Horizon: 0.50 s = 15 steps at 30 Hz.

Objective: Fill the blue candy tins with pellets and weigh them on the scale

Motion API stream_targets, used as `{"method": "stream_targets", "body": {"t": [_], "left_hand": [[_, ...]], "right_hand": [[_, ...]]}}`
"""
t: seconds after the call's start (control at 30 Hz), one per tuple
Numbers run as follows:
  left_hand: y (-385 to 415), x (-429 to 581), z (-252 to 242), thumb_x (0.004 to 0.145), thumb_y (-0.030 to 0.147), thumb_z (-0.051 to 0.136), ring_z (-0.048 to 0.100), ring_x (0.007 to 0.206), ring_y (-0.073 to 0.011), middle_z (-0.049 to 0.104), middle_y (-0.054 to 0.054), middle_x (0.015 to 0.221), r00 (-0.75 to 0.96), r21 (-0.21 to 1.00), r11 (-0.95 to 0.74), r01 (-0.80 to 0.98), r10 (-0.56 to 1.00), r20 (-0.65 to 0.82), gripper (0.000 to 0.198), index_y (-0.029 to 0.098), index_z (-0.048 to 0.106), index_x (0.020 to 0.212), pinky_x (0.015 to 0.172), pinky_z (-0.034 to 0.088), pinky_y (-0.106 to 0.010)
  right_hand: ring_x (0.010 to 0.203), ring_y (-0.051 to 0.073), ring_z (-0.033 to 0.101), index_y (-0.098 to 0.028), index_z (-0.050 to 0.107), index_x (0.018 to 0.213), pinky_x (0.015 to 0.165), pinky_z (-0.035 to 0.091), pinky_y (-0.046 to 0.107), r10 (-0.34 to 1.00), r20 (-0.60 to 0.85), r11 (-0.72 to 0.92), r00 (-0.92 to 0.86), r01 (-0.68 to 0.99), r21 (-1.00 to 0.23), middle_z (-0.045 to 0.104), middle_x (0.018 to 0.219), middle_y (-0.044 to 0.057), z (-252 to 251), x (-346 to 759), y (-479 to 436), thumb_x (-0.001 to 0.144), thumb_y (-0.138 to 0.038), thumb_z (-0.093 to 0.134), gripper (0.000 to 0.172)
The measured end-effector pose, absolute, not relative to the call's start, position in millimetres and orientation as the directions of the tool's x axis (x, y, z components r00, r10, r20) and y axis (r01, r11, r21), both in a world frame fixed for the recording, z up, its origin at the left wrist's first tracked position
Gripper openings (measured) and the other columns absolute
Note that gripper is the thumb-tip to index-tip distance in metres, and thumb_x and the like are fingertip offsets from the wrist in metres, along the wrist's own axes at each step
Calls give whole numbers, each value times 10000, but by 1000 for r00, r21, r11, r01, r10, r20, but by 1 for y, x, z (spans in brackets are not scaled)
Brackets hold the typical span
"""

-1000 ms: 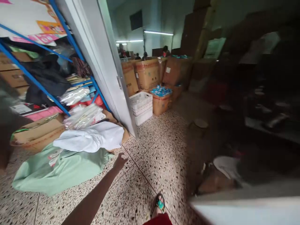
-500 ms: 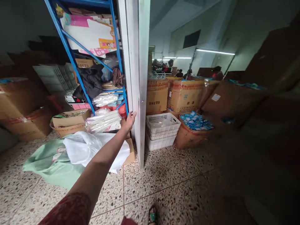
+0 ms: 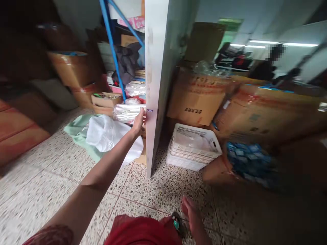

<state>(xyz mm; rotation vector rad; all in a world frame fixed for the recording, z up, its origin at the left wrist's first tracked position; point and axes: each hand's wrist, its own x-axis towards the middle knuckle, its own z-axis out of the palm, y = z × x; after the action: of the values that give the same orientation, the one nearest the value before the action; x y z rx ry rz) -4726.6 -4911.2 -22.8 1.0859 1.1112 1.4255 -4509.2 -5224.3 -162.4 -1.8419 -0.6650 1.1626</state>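
A tall pale sliding-type door panel (image 3: 155, 78) stands upright in the middle of the view, its narrow edge facing me. My left hand (image 3: 138, 121) reaches out on a straight arm and touches the door's left side, thumb up and fingers extended, partly hidden near the edge. Behind it lie plastic-wrapped white packs (image 3: 125, 112) on the rack. Low at the bottom, my right hand (image 3: 189, 209) hangs over the floor, smeared a little by motion, with fingers apart and nothing in it.
Left of the door are a blue rack (image 3: 112, 51), an open carton (image 3: 106, 99), white cloth (image 3: 102, 132) and green cloth (image 3: 79, 127) on the floor. Right of it stand stacked white crates (image 3: 194, 148), large cartons (image 3: 196, 98) and blue packets (image 3: 247, 154). A person (image 3: 263, 69) is farther back.
My view has come closer to the door and turned, so the door hides more of the rack. My left hand stays at the door. My right hand has come into view at the bottom.
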Motion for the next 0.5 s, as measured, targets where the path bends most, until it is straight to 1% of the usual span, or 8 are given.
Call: {"method": "stream_targets", "body": {"t": [0.07, 0.13, 0.17, 0.23, 0.27, 0.33, 0.4, 0.5], "left_hand": [[-4929, -4732, -24, 746, 782, 365, 588, 763, -192, 646, -59, 821, -167, 985, -103, -140, 983, 79, 652, 185, 622, 796, 739, 479, -338], [-4955, -4738, -24, 762, 772, 349, 601, 807, -206, 654, -64, 833, -216, 986, -122, -113, 972, 96, 657, 186, 634, 847, 740, 488, -342], [-4971, -4741, -23, 773, 767, 338, 606, 841, -216, 657, -68, 839, -237, 986, -131, -102, 966, 104, 662, 187, 639, 875, 747, 492, -347], [-5007, -4748, -20, 792, 757, 316, 609, 914, -240, 658, -77, 844, -264, 986, -140, -85, 958, 114, 674, 186, 647, 929, 775, 494, -363], [-5025, -4752, -18, 802, 753, 299, 605, 950, -251, 656, -81, 849, -278, 987, -143, -79, 953, 116, 684, 185, 647, 958, 791, 493, -373], [-5064, -4761, -14, 814, 752, 263, 588, 1021, -274, 649, -87, 874, -327, 988, -142, -66, 938, 113, 710, 184, 636, 1020, 820, 490, -397], [-5105, -4771, -11, 806, 765, 247, 562, 1080, -300, 642, -93, 909, -429, 993, -112, -39, 899, 84, 735, 182, 618, 1058, 837, 490, -421], [-5174, -4786, -11, 765, 808, 210, 537, 1123, -331, 633, -102, 969, -671, 1000, 21, 12, 742, -7, 799, 184, 597, 1081, 838, 494, -450]], "right_hand": [[976, 241, 610, -158, 608, 1075, 829, 527, 402, 877, -380, -408, 292, 40, -912, 615, 1119, 115, -143, -4500, -5164, 833, -524, 583, 440], [1114, 257, 553, -199, 591, 1153, 934, 478, 396, 962, -251, -257, 111, 48, -965, 587, 1225, 104, -114, -4508, -5110, 765, -581, 613, 545], [1157, 250, 525, -217, 578, 1184, 968, 454, 384, 982, -189, -190, 17, 39, -981, 569, 1263, 90, -97, -4518, -5090, 751, -585, 622, 570], [1179, 223, 500, -241, 579, 1189, 976, 438, 350, 985, -69, -68, -161, 12, -998, 542, 1304, 64, -67, -4543, -5065, 762, -577, 612, 545], [1163, 219, 506, -227, 566, 1203, 956, 445, 351, 964, 44, 45, -264, 1, -999, 543, 1295, 80, -55, -4557, -5062, 796, -566, 579, 530], [1086, 201, 542, -215, 543, 1211, 895, 469, 340, 897, 175, 159, -405, -73, -985, 565, 1242, 92, -42, -4581, -5073, 848, -537, 530, 486], [1023, 191, 562, -214, 530, 1203, 844, 483, 329, 852, 212, 164, -478, -141, -976, 578, 1203, 92, -39, -4599, -5099, 874, -512, 510, 444], [1032, 199, 563, -215, 538, 1183, 875, 467, 335, 805, 159, 64, -572, -183, -981, 593, 1170, 83, -40, -4613, -5149, 899, -512, 479, 415]]}}
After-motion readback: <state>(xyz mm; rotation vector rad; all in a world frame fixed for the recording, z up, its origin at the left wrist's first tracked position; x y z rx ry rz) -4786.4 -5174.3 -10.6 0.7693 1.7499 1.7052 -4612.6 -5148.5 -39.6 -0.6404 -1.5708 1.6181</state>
